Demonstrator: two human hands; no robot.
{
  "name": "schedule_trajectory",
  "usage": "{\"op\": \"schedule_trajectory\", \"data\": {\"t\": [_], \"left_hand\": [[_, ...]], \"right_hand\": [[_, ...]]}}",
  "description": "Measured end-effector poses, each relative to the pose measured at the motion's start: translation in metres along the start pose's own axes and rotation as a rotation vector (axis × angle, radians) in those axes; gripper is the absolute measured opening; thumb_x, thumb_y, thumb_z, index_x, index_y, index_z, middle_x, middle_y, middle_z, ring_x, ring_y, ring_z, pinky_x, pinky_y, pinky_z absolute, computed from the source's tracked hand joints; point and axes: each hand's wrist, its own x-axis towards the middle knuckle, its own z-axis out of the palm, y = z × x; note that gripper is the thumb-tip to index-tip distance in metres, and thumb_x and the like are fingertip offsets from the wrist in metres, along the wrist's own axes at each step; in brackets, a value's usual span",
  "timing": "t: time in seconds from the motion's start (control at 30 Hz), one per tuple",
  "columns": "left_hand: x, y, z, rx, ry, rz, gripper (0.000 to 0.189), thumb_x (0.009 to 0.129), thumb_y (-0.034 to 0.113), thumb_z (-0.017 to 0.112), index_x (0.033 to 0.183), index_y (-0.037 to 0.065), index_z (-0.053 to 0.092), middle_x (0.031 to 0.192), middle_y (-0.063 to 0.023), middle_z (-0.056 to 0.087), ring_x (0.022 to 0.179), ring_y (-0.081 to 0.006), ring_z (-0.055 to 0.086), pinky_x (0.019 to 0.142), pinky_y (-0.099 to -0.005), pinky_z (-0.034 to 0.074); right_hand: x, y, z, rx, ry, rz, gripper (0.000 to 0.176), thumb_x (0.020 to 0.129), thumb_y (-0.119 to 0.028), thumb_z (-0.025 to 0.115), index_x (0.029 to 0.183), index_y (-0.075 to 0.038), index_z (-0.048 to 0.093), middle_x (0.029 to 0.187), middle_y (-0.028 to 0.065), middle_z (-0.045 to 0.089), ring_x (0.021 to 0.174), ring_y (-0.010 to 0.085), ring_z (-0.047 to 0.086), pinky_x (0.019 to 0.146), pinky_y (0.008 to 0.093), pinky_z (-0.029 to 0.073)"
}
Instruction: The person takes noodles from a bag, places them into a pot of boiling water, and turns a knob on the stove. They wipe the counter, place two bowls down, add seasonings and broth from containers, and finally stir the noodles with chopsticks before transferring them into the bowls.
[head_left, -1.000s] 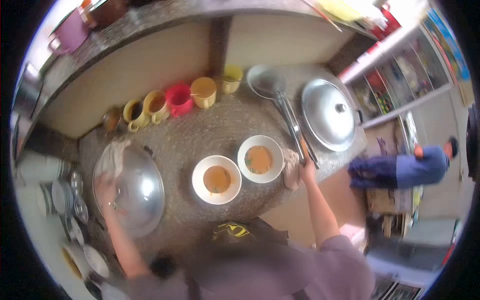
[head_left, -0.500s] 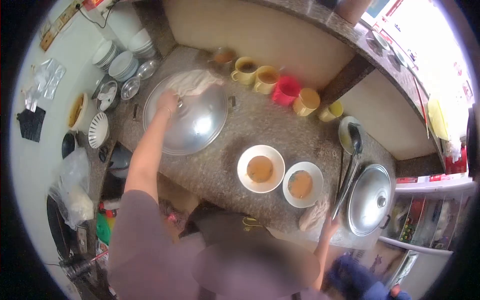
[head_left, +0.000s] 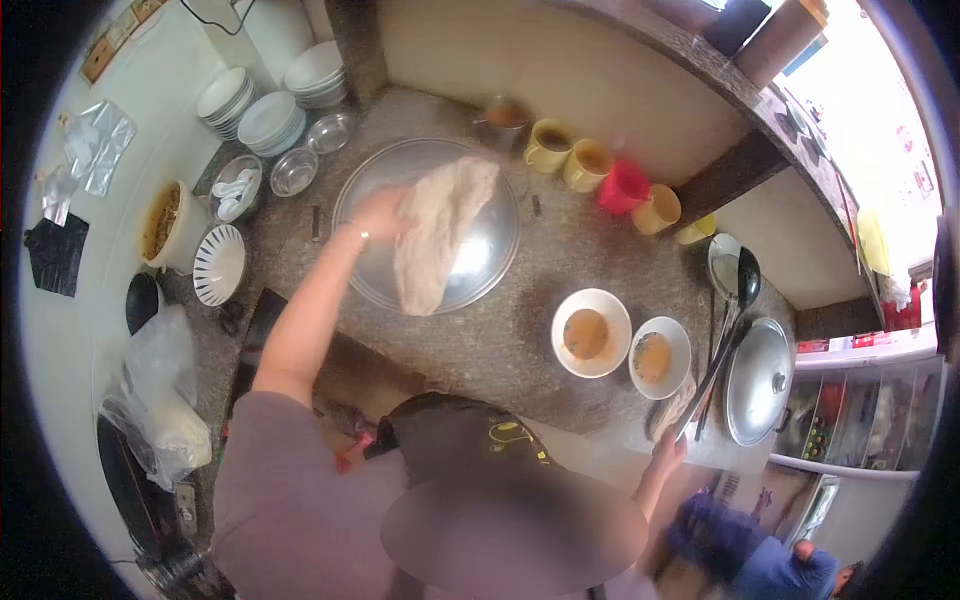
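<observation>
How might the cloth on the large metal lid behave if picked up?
The cloth would probably hang floppy, given its soft folds. It looks thin, so is likely light for its size. Draped over the lid, it seems unlikely to roll.

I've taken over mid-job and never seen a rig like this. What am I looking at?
There is no robot: these are a person's bare hands, seen from one camera worn on the head, looking forward and down. On the stone-like counter are two white bowls of brownish liquid, a row of mugs, stacked dishes and a shiny lid. The right hand grips a long-handled ladle. The left hand is at a pale cloth over a large domed lid; its grip is unclear.
</observation>
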Motion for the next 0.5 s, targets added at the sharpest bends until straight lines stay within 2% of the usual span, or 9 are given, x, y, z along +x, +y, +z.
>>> {"op": "schedule_trajectory", "data": {"t": [0.07, 0.1, 0.17, 0.2, 0.33, 0.4, 0.43, 0.5], "left_hand": [[0.018, 0.007, 0.017, 0.047, 0.021, -0.122, 0.052, 0.063, 0.029, 0.065, 0.109, 0.009, 0.049, 0.103, -0.0191, 0.049, 0.095, -0.0300, 0.050, 0.083, -0.0354, 0.040], [0.023, 0.005, 0.030, 0.041, 0.025, -0.116, 0.052, 0.063, 0.029, 0.065, 0.109, 0.009, 0.049, 0.103, -0.0191, 0.049, 0.095, -0.0300, 0.050, 0.083, -0.0354, 0.040], [0.034, -0.001, 0.055, 0.203, -0.009, -0.137, 0.048, 0.065, 0.022, 0.062, 0.110, 0.012, 0.048, 0.102, -0.0189, 0.049, 0.095, -0.0310, 0.050, 0.082, -0.0364, 0.041], [0.039, -0.004, 0.054, 0.131, -0.013, -0.174, 0.040, 0.068, 0.017, 0.060, 0.106, 0.012, 0.049, 0.104, -0.0194, 0.047, 0.095, -0.0325, 0.049, 0.081, -0.0369, 0.042], [0.056, -0.044, 0.050, 0.060, -0.003, -0.071, 0.037, 0.069, 0.014, 0.058, 0.104, 0.011, 0.050, 0.105, -0.0189, 0.044, 0.094, -0.0333, 0.050, 0.080, -0.0364, 0.042], [0.067, -0.057, 0.037, -0.237, 0.088, -0.186, 0.036, 0.069, 0.014, 0.058, 0.104, 0.011, 0.051, 0.112, -0.0188, 0.041, 0.095, -0.0346, 0.048, 0.081, -0.0364, 0.042], [0.071, -0.059, 0.033, -0.236, 0.084, -0.175, 0.036, 0.069, 0.014, 0.058, 0.104, 0.011, 0.051, 0.112, -0.0188, 0.041, 0.095, -0.0346, 0.048, 0.081, -0.0364, 0.042], [0.073, -0.059, 0.023, 0.029, 0.293, -0.278, 0.039, 0.068, 0.015, 0.060, 0.105, 0.012, 0.050, 0.114, -0.0185, 0.041, 0.098, -0.0336, 0.047, 0.081, -0.0363, 0.041]], "right_hand": [[-0.011, 0.003, 0.007, 0.066, 0.054, 0.031, 0.011, 0.076, -0.010, 0.050, 0.082, -0.001, 0.052, 0.052, -0.0036, 0.039, 0.039, 0.0038, 0.032, 0.034, 0.0183, 0.023], [-0.019, -0.001, 0.010, 0.066, 0.062, 0.023, 0.011, 0.076, -0.010, 0.050, 0.082, -0.001, 0.052, 0.052, -0.0036, 0.039, 0.039, 0.0038, 0.032, 0.034, 0.0183, 0.023], [-0.034, -0.011, 0.014, 0.181, 0.112, 0.150, 0.011, 0.077, -0.010, 0.049, 0.085, -0.002, 0.051, 0.053, -0.0041, 0.038, 0.039, 0.0036, 0.032, 0.033, 0.0180, 0.024], [-0.037, -0.013, 0.014, 0.186, 0.124, 0.135, 0.011, 0.077, -0.010, 0.049, 0.085, -0.002, 0.051, 0.053, -0.0041, 0.038, 0.039, 0.0036, 0.032, 0.033, 0.0180, 0.024], [-0.056, -0.001, 0.007, 0.297, 0.194, 0.189, 0.012, 0.080, -0.012, 0.047, 0.090, -0.005, 0.048, 0.054, -0.0044, 0.036, 0.039, 0.0031, 0.032, 0.033, 0.0175, 0.024], [-0.067, 0.002, 0.007, 0.328, 0.224, 0.221, 0.012, 0.081, -0.012, 0.047, 0.091, -0.006, 0.048, 0.054, -0.0045, 0.035, 0.039, 0.0028, 0.031, 0.033, 0.0174, 0.024], [-0.075, 0.001, 0.008, 0.332, 0.253, 0.236, 0.010, 0.081, -0.012, 0.047, 0.090, -0.006, 0.048, 0.054, -0.0046, 0.035, 0.039, 0.0028, 0.031, 0.033, 0.0172, 0.024], [-0.090, 0.003, 0.009, 0.337, 0.285, 0.252, 0.009, 0.081, -0.012, 0.046, 0.089, -0.007, 0.048, 0.054, -0.0048, 0.035, 0.040, 0.0027, 0.031, 0.033, 0.0171, 0.024]]}}
